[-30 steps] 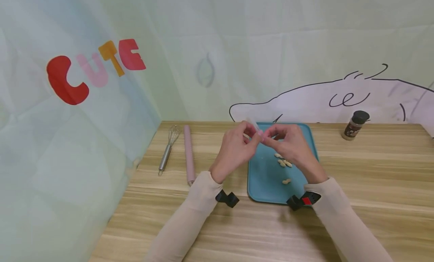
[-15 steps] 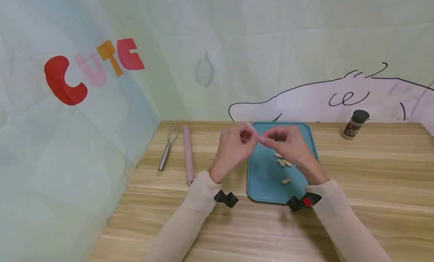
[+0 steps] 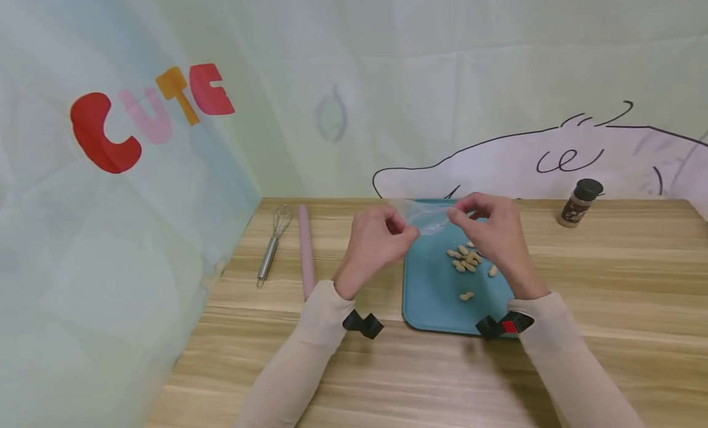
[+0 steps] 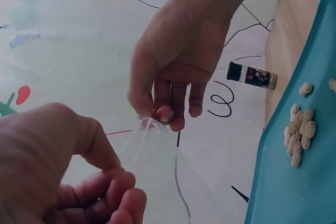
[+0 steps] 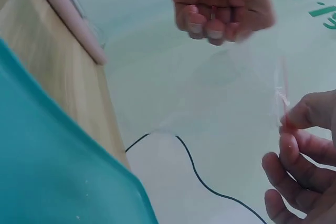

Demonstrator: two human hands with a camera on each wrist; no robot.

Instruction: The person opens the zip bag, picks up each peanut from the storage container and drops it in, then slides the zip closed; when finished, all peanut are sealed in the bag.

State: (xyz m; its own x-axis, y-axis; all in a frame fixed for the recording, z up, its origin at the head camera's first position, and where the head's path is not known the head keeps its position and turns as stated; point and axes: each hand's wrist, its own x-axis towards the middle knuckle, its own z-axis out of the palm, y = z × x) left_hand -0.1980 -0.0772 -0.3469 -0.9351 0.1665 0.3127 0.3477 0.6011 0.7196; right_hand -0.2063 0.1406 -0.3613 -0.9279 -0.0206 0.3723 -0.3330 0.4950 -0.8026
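Note:
Between both hands a clear plastic bag (image 3: 430, 219) is stretched above the far part of the blue tray (image 3: 431, 308). My left hand (image 3: 378, 237) pinches one side of it between thumb and forefinger. Thumb and fingertips of my right hand (image 3: 492, 231) pinch the other side, seen also in the right wrist view, where a thin reddish line runs along the bag's edge (image 5: 282, 85). Below the hands, several peanuts in their shells (image 3: 467, 259) lie heaped on the tray, with a single peanut (image 3: 467, 296) nearer the front.
On the wooden table (image 3: 343, 366), a metal whisk (image 3: 271, 249) and a pink rolling pin (image 3: 306, 249) lie to the left of the tray. A black-capped seasoning bottle (image 3: 578, 205) stands at the back right. A printed curtain (image 3: 332, 96) hangs behind the table.
My hands have moved apart, the right one to the right, spreading the bag out between them. More of the peanuts on the tray now show.

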